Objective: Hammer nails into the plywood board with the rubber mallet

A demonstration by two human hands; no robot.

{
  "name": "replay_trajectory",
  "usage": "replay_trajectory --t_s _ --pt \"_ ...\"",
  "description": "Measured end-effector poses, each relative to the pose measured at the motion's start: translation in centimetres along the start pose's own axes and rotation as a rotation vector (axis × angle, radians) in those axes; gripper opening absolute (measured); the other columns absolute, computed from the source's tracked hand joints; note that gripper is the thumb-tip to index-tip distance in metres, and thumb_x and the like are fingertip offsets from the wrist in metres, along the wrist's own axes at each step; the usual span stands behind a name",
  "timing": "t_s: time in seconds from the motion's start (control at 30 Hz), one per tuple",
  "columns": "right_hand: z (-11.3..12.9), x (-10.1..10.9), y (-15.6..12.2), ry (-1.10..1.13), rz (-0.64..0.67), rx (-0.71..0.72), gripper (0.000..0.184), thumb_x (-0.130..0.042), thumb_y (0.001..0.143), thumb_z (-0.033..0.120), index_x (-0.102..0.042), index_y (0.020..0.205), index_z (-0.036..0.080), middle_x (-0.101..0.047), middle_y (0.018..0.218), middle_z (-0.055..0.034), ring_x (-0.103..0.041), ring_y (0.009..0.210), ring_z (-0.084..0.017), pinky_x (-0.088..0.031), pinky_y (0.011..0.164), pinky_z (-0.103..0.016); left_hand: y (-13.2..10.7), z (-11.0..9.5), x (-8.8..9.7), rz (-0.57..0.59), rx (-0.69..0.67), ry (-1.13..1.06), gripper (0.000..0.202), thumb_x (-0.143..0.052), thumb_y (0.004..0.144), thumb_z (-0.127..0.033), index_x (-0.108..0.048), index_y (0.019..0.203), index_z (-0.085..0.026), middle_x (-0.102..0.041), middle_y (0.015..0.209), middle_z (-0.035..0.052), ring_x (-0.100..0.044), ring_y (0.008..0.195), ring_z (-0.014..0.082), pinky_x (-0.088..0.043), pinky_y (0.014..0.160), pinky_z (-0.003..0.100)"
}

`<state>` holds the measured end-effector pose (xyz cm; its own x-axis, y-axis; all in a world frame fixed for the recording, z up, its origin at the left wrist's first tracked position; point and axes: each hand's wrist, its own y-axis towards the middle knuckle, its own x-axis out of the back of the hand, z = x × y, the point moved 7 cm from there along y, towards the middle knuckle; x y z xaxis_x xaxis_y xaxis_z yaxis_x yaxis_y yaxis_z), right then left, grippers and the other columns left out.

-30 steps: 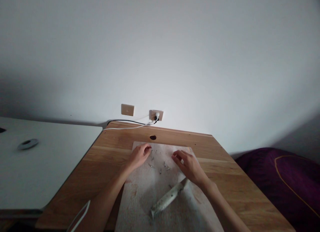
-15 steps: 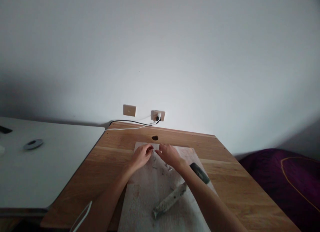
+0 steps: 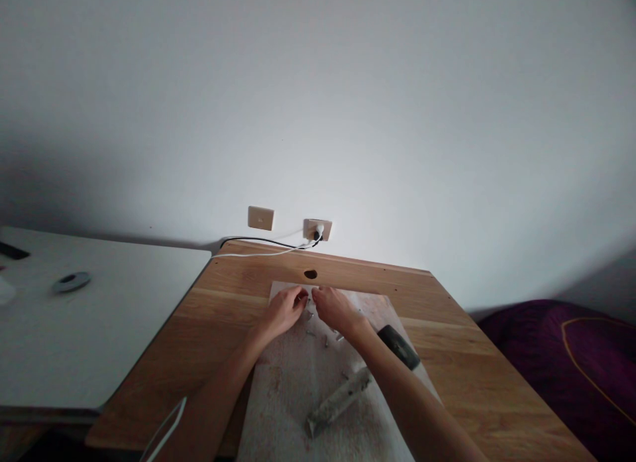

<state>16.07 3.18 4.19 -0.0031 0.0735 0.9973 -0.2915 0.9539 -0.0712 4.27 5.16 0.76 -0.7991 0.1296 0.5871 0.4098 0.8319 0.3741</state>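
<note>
A white cloth (image 3: 298, 389) lies on a wooden table (image 3: 238, 296). My left hand (image 3: 284, 311) and my right hand (image 3: 336, 309) rest close together at the cloth's far edge, fingertips nearly touching, fingers curled as in a pinch. What they pinch is too small to make out. Several small grey bits (image 3: 325, 336) lie scattered on the cloth just behind the hands. A dirty knife lies diagonally under my right forearm, its blade (image 3: 338, 402) towards me and its dark handle (image 3: 399, 347) to the right.
A white table (image 3: 74, 329) with a round grey ring (image 3: 72, 281) stands to the left. Wall sockets (image 3: 317, 229) with a black and a white cable (image 3: 258, 250) sit behind the wooden table. A purple cushion (image 3: 556, 356) lies at right.
My right hand moved left from the knife handle to meet my left hand at the cloth's far edge, uncovering the handle. The left hand barely moved.
</note>
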Motion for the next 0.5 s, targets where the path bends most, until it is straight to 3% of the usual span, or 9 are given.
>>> replay_trajectory --t_s 0.2,0.33,0.4,0.5 --pt "-0.5 2.0 -1.9 0.081 -0.156 0.028 0.021 -0.05 0.099 0.01 -0.067 0.108 0.018 -0.072 0.109 -0.0095 -0.068 0.1 -0.019 -0.049 0.086 -0.027 0.0 0.1 0.1 -0.021 0.01 -0.009 0.015 -0.056 0.095 -0.021 -0.071 0.098 -0.019 -0.077 0.093 0.0073 -0.072 0.087 0.0218 -0.052 0.08 0.03" --pt "-1.6 2.9 -5.7 0.127 -0.313 -0.003 0.022 -0.045 0.104 0.015 -0.065 0.109 0.02 -0.068 0.111 -0.0092 -0.065 0.106 -0.02 -0.048 0.093 -0.028 -0.1 0.3 0.1 -0.044 0.004 -0.02 0.015 -0.057 0.094 -0.02 -0.072 0.097 -0.019 -0.076 0.09 0.0069 -0.071 0.084 0.0215 -0.052 0.079 0.031" --pt "-2.3 3.0 -8.0 0.255 -0.422 0.02 0.017 -0.05 0.103 0.02 -0.067 0.106 0.021 -0.069 0.106 -0.0077 -0.066 0.101 -0.02 -0.05 0.092 -0.029 -0.1 0.2 0.0 -0.038 0.001 -0.005 0.015 -0.057 0.094 -0.021 -0.071 0.097 -0.019 -0.076 0.089 0.0064 -0.07 0.083 0.021 -0.051 0.078 0.03" --pt "-3.0 1.9 -10.3 0.412 -0.357 0.088 0.016 -0.058 0.101 0.033 -0.069 0.109 0.023 -0.071 0.104 -0.0062 -0.069 0.095 -0.02 -0.053 0.087 -0.029 -0.1 0.2 0.0 -0.022 -0.002 0.013 0.015 -0.055 0.096 -0.022 -0.07 0.095 -0.019 -0.075 0.088 0.0057 -0.07 0.082 0.0204 -0.05 0.076 0.029"
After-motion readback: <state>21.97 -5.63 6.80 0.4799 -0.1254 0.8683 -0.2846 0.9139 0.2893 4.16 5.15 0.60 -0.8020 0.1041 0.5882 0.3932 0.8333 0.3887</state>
